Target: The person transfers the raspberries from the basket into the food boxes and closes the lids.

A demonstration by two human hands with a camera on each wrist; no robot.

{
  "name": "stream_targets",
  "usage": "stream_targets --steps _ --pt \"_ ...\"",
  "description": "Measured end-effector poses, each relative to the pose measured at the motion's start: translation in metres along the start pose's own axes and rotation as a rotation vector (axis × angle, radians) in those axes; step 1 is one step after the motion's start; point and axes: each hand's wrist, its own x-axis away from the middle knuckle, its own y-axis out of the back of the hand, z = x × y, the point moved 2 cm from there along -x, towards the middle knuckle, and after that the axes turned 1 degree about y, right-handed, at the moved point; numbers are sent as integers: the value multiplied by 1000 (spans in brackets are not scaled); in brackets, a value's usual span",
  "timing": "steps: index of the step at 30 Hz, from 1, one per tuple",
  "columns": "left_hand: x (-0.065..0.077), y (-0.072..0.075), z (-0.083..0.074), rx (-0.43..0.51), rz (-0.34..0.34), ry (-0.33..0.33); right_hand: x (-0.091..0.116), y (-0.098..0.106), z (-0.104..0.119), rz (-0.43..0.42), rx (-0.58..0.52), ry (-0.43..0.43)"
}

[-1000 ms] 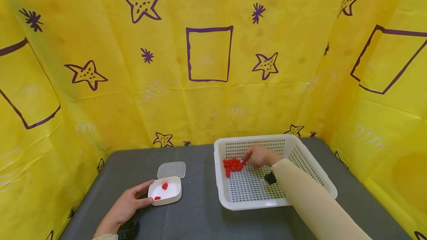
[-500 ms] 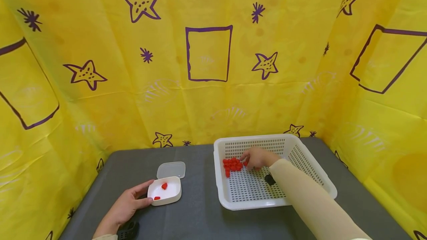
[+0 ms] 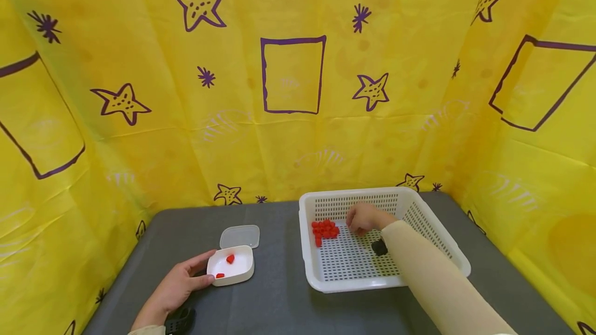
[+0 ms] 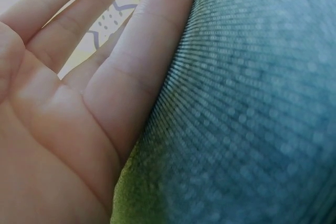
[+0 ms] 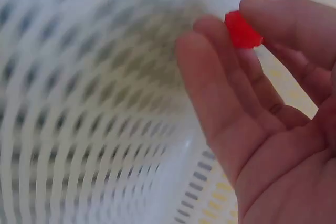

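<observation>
Yellow curtain [image 3: 293, 141] (starfish-printed), grey table [image 3: 270, 309]: left grip [image 3: 179, 282] pinches a white box [image 3: 240, 267], right grip [image 3: 367, 218] a red piece [image 5: 243, 31].

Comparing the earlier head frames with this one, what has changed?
The right hand has drawn slightly rightward, away from the red pile in the basket; the right wrist view shows it pinching a red piece. Exactly when it took hold is unclear. Unchanged: the left hand gripping the white container, two red pieces inside.
</observation>
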Motion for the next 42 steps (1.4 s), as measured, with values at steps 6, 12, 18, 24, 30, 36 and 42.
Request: stream_targets --steps 6,12,18,24,30,36,42 --pt "1 1 -1 -4 2 -19 -2 17 24 -35 -736 47" --pt "2 -1 0 35 17 -10 -5 9 81 -55 -1013 69" --pt "2 1 -1 11 9 -15 -3 -18 139 3 -1125 147" --pt "1 3 0 -20 0 -30 0 -69 188 64 -1098 206" --pt "2 1 1 -12 34 -38 9 -127 215 138 -1030 195" --pt "3 3 0 -11 51 -53 12 -173 219 115 -988 112" --pt "2 3 1 19 81 -93 12 -206 214 7 -833 72"
